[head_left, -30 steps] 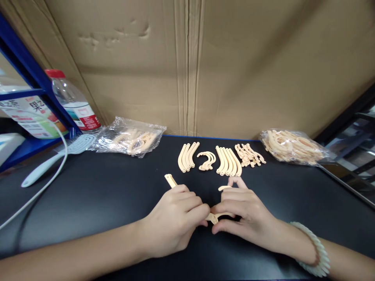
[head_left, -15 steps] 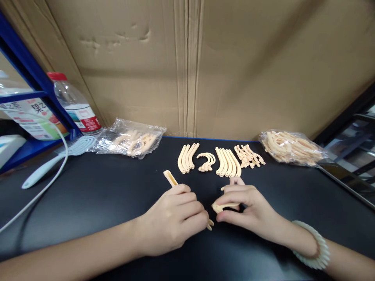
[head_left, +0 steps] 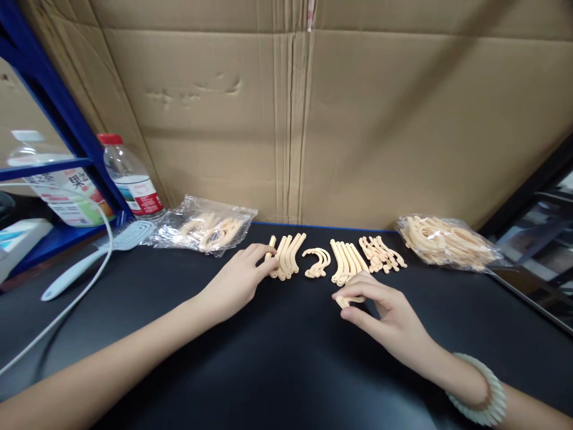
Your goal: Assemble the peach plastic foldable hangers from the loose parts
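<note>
My left hand [head_left: 244, 272] is closed at the left end of a row of curved beige plastic arms [head_left: 286, 257]. Its fingers grip another curved beige plastic arm [head_left: 271, 243], set beside the others and partly hidden by the fingers. My right hand [head_left: 380, 304] pinches a curved beige plastic piece [head_left: 344, 300] between thumb and fingers, above the black table. The rest of that piece is behind the fingers. Just beyond it lies a second row of curved beige arms [head_left: 344, 257]. Between the rows sit several nested beige hooks [head_left: 319, 261].
Small wavy beige pieces [head_left: 380, 254] lie right of the rows. Clear bags of beige parts stand at left [head_left: 210, 230] and right [head_left: 447, 242]. A pale blue brush [head_left: 102, 251], a white cable [head_left: 89, 286] and a red-capped bottle [head_left: 134, 185] are at left. Cardboard [head_left: 380, 119] walls the back.
My left hand has moved forward and left from the near middle to the left row, with the arm in it. My right hand has shifted slightly, still pinching its piece. The view tilted up.
</note>
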